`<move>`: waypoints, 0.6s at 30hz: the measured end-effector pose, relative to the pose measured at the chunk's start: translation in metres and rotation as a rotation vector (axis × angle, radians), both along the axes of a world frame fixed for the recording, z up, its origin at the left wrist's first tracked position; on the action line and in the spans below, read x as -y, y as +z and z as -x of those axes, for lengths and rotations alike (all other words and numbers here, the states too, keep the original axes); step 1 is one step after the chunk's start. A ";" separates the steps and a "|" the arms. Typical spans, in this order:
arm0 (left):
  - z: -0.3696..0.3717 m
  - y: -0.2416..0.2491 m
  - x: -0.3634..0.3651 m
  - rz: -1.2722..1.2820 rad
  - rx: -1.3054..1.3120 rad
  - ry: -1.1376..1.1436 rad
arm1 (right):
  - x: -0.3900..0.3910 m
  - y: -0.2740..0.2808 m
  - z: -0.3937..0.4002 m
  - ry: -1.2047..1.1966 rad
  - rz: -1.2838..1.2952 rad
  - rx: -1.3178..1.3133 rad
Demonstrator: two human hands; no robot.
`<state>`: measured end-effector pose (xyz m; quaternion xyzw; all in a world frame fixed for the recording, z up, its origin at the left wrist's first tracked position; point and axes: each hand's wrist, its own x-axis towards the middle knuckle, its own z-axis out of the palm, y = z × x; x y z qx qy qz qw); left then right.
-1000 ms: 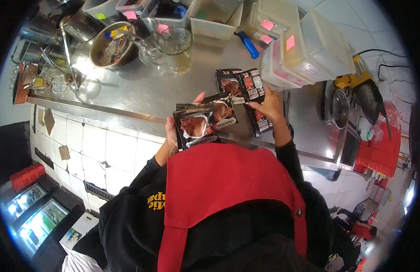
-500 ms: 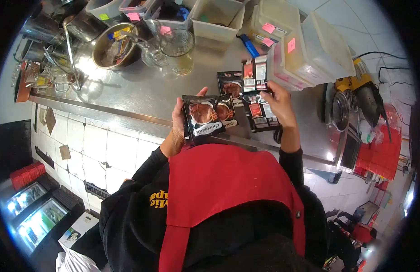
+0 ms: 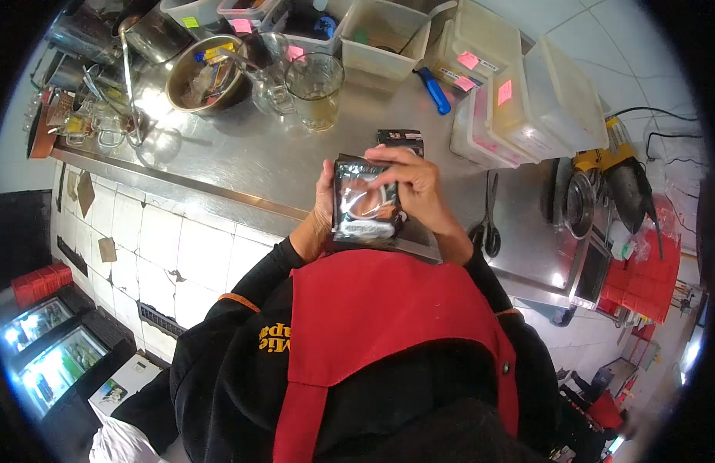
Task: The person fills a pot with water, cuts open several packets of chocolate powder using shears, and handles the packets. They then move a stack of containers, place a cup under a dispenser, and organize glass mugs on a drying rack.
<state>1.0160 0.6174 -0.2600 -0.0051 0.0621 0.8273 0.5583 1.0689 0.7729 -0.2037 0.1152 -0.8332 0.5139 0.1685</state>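
While the steel counter (image 3: 242, 166) carries a round metal bowl (image 3: 175, 77) of wrappers on its left and a clear glass jug (image 3: 315, 100) just right of that, the work sits nearer the person's apron. The left hand (image 3: 322, 212) supports a stack of glossy black sachets (image 3: 364, 202), printed with a cup picture, from its left side; one digit lies along the edge, and the other fingers are hidden behind the sachets. The stack is held above the counter's front edge, face up. From the right, the right hand (image 3: 419, 185) reaches over the stack, its fingers bent across the top and face; its thumb is hidden, so I cannot tell whether it pinches anything. Just beyond that hand, another black sachet (image 3: 404, 139) lies on the counter, partly covered from view. Farther right rest dark-handled scissors (image 3: 490, 224).

I judge the step in hand to be gathering and evening up the sachets. The next move seems to call for steady left support and light right fingertips, since slick foil could slide apart.
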 end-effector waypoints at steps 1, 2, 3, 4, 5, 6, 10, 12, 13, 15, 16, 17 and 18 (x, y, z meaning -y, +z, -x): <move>-0.003 0.003 -0.001 0.052 0.014 0.041 | -0.001 0.006 0.001 0.003 0.002 0.000; -0.003 0.003 0.005 0.065 -0.002 0.041 | -0.005 0.013 0.000 0.054 0.058 0.031; -0.003 0.004 0.012 0.078 -0.017 0.039 | -0.010 0.019 -0.001 0.103 0.113 0.062; -0.009 0.018 0.013 -0.012 -0.034 0.051 | -0.017 0.021 -0.006 0.029 0.386 0.259; -0.007 0.008 0.015 -0.101 -0.124 -0.006 | -0.028 0.012 -0.005 0.029 0.388 0.259; -0.008 0.011 0.019 -0.074 -0.133 0.003 | -0.040 -0.007 0.000 -0.199 0.307 0.345; -0.012 0.025 0.029 0.064 -0.206 0.091 | -0.050 -0.061 0.003 -0.608 -0.374 0.585; -0.008 0.017 0.035 0.018 -0.196 0.070 | -0.040 -0.073 0.004 -0.752 -0.620 0.552; -0.007 0.014 0.037 -0.027 -0.187 0.048 | -0.043 -0.077 0.007 -0.749 -0.620 0.552; -0.009 0.012 0.041 0.023 -0.195 0.067 | -0.051 -0.088 0.016 -0.679 -0.311 0.684; -0.009 0.012 0.041 0.071 -0.205 0.083 | -0.054 -0.085 0.017 -0.627 -0.353 0.647; -0.009 0.013 0.041 0.071 -0.206 0.086 | -0.059 -0.089 0.019 -0.624 -0.354 0.644; -0.010 0.013 0.041 0.131 -0.179 0.116 | -0.059 -0.083 0.024 -0.591 -0.146 0.587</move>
